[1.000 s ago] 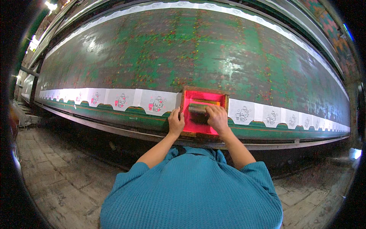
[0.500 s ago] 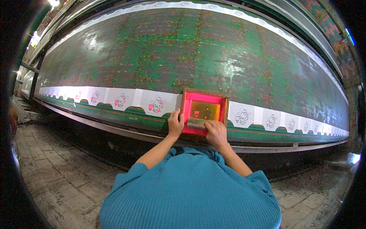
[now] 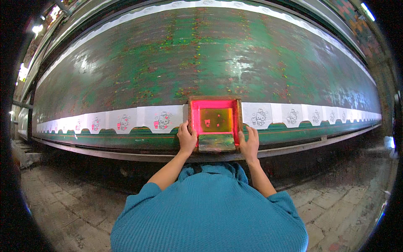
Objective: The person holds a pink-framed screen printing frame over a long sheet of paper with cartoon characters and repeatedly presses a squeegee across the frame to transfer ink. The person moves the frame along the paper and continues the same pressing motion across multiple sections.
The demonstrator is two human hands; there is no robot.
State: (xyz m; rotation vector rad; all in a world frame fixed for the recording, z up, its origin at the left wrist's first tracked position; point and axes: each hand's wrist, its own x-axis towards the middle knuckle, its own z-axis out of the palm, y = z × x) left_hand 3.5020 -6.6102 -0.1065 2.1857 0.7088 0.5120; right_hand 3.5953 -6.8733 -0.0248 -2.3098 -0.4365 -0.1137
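Note:
A wooden screen-printing frame with bright pink ink along its inner walls lies over the white strip at the table's near edge. Its yellowish mesh window shows small pink shapes. Inside the near end rests a paint-smeared squeegee, with neither hand on it. My left hand grips the frame's left side near the front corner. On the right side, my right hand holds the frame, thumb at the near corner and fingers extended along the outside. The cloth or paper beneath the frame is hidden.
White scalloped pieces with cartoon outlines line the near edge; those on the left carry pink fills, those on the right only dark outlines. Another white strip runs along the far edge of the long, paint-speckled green table.
My right hand has let go of the squeegee and moved to the frame's right side. The squeegee now lies at the near end. My left hand stays on the left side.

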